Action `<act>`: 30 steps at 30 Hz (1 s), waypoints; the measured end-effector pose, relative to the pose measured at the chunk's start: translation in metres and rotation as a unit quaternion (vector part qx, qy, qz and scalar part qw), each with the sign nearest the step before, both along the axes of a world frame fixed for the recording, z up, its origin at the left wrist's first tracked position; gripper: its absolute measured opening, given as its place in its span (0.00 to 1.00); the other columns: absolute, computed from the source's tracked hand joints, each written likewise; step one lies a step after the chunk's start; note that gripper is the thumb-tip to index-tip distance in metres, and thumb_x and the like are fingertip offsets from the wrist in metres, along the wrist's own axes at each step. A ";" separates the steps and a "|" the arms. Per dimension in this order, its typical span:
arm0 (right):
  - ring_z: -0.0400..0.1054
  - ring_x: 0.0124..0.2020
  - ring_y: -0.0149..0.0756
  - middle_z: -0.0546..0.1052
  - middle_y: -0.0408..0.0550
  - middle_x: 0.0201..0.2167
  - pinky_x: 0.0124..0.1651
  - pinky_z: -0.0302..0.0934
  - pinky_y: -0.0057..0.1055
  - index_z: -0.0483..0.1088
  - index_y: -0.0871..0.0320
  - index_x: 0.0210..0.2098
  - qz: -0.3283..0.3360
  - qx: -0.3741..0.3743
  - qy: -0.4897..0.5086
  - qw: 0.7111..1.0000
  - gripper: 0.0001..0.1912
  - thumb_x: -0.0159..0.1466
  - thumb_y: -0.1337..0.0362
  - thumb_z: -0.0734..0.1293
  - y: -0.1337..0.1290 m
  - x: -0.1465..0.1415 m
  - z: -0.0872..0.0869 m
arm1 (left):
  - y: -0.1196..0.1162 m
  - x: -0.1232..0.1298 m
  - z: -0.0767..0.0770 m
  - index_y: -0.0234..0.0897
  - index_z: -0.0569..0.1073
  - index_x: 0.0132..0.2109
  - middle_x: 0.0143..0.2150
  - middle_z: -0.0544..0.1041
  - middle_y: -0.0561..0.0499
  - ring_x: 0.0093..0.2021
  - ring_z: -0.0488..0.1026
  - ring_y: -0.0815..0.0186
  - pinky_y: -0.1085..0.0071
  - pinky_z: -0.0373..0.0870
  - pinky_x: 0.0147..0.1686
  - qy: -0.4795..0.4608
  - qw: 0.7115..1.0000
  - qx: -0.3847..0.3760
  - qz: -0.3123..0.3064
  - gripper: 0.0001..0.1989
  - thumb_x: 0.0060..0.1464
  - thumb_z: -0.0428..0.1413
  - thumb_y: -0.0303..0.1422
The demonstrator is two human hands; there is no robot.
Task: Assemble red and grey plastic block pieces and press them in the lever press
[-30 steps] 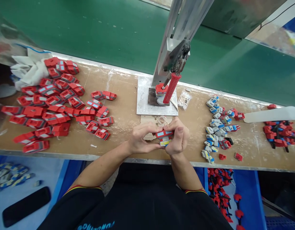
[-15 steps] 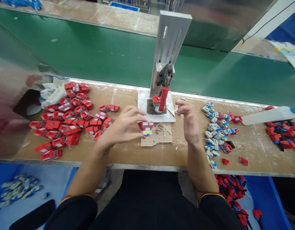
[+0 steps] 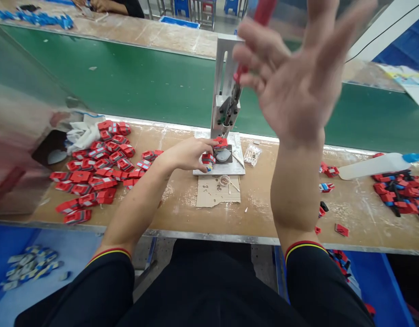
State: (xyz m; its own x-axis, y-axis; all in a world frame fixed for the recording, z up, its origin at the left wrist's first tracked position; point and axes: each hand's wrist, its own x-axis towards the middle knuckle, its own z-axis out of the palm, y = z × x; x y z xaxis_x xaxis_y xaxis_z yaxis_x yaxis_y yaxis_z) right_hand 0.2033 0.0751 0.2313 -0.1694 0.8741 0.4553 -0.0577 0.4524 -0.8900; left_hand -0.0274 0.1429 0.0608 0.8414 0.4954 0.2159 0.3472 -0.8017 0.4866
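At the base of the metal press (image 3: 225, 91), my left hand (image 3: 189, 155) holds a small red piece with blue and yellow at its lower end (image 3: 208, 160). Its index finger reaches to another red part (image 3: 220, 143) on the press base. My right hand (image 3: 291, 77) is raised high at the upper right, blurred, fingers spread, beside the lifted red lever handle (image 3: 241, 68). Nothing shows in its palm.
Many red pieces (image 3: 100, 182) lie at left, near a white cloth (image 3: 82, 135). A cardboard scrap (image 3: 214, 195), cotton swabs (image 3: 253, 155) and a white bottle (image 3: 372, 167) are also there. Across the green divider, a person's hands (image 3: 99, 5) show.
My left hand has moved to the press base with the red piece. My right hand has risen, and the red lever handle has swung up from its lowered position.
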 end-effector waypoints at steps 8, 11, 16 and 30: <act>0.80 0.47 0.39 0.85 0.46 0.44 0.46 0.76 0.38 0.78 0.52 0.41 -0.161 0.090 -0.099 0.978 0.13 0.67 0.50 0.72 -0.004 0.036 -0.089 | 0.002 0.004 0.002 0.43 0.83 0.43 0.65 0.79 0.46 0.53 0.82 0.52 0.59 0.77 0.50 0.028 0.999 0.026 0.004 0.18 0.43 0.72 0.40; 0.78 0.51 0.45 0.82 0.52 0.51 0.55 0.74 0.49 0.73 0.52 0.53 -0.156 -0.053 -0.225 0.960 0.22 0.61 0.58 0.75 0.000 0.040 -0.162 | 0.004 0.003 0.001 0.43 0.83 0.43 0.63 0.80 0.46 0.54 0.82 0.52 0.60 0.77 0.52 0.013 1.000 0.020 -0.003 0.18 0.43 0.72 0.40; 0.75 0.58 0.48 0.82 0.53 0.55 0.65 0.67 0.52 0.72 0.52 0.54 -0.102 -0.083 -0.247 0.960 0.21 0.61 0.64 0.72 0.027 0.017 -0.209 | -0.002 -0.003 0.007 0.42 0.83 0.42 0.59 0.83 0.46 0.53 0.82 0.53 0.58 0.79 0.53 -0.050 0.999 -0.016 0.005 0.18 0.45 0.72 0.44; 0.78 0.50 0.40 0.83 0.50 0.50 0.51 0.75 0.41 0.75 0.49 0.52 -0.072 -0.270 -0.027 0.960 0.21 0.64 0.48 0.74 -0.027 0.067 -0.196 | -0.065 -0.058 -0.036 0.49 0.84 0.51 0.46 0.87 0.48 0.39 0.85 0.59 0.56 0.88 0.38 -0.461 0.788 -0.372 0.166 0.18 0.52 0.73 0.37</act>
State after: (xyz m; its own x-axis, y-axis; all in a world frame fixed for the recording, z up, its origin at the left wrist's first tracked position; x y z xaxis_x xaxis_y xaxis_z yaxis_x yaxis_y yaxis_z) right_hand 0.2703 0.0480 0.0350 -0.0393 0.9962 -0.0772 0.0239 -0.0763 -0.9968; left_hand -0.0852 0.0783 0.0247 0.2939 0.9331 0.2071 -0.2994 -0.1159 0.9471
